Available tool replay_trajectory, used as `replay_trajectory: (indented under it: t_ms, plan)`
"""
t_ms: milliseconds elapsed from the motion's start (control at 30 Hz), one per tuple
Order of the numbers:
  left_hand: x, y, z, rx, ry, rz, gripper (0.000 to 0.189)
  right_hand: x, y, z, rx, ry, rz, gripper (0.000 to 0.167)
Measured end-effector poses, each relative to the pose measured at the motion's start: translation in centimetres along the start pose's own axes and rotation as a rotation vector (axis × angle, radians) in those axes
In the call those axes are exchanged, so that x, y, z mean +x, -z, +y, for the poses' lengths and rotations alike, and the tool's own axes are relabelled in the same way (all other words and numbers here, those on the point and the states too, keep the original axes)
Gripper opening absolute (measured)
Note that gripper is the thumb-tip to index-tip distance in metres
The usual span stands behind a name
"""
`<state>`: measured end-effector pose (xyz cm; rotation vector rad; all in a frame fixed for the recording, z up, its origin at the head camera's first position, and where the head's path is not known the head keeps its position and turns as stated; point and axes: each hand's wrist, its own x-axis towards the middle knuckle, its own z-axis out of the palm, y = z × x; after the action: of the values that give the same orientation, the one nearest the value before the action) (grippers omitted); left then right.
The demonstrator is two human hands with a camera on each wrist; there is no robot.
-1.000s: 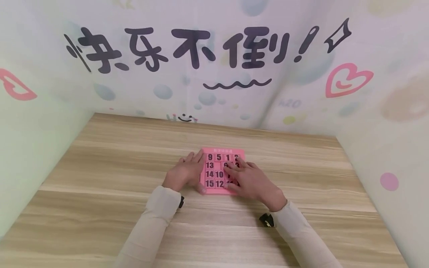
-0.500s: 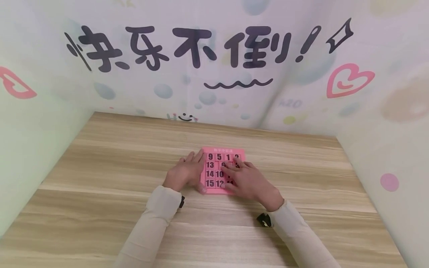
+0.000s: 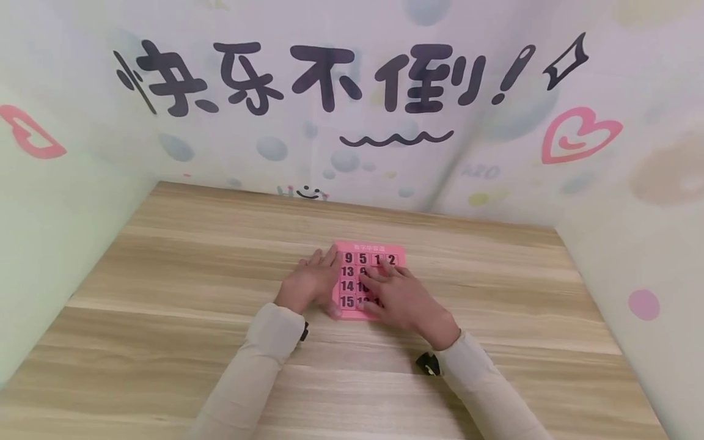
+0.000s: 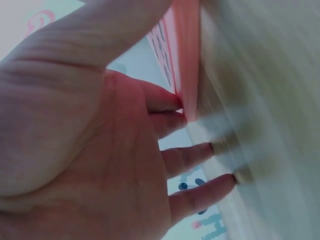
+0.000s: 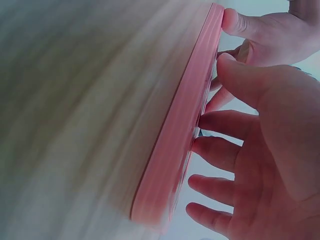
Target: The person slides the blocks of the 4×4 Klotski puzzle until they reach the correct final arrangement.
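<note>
Braces the pink puzzle (image 3: 370, 247), set lengthwise up the frame just below centre, at its left edge with the straight-fingered left hand (image 3: 312, 278). Touches the number tiles (image 3: 348, 286) from lower right with the nearer, unclenched right hand (image 3: 405, 299).

From afar I am watching the left hand (image 4: 115, 135), palm showing: two fingers (image 4: 160, 95) are touching a pink board (image 4: 189, 55) at its corner, two are meeting the blurred tabletop (image 4: 280, 125).
</note>
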<state>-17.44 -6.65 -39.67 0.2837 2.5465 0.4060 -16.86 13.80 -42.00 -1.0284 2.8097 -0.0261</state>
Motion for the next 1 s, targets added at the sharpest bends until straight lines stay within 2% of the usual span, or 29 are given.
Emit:
replay_trajectory:
  t_ms: [200, 700, 1000]
  plan:
    - [0.1, -0.1, 0.6, 0.022, 0.010, -0.003, 0.122, -0.2, 0.0, 0.1, -0.004, 0.008, 0.000, 0.064]
    - [0.0, 0.1, 0.2, 0.041, 0.006, -0.007, 0.122, -1.7, 0.5, 1.3, 0.068, -0.018, 0.032, 0.066]
    - [0.1, 0.1, 0.3, 0.024, 0.012, -0.007, 0.122, -3.2, 0.4, 0.7, 0.003, -0.002, 0.026, 0.067]
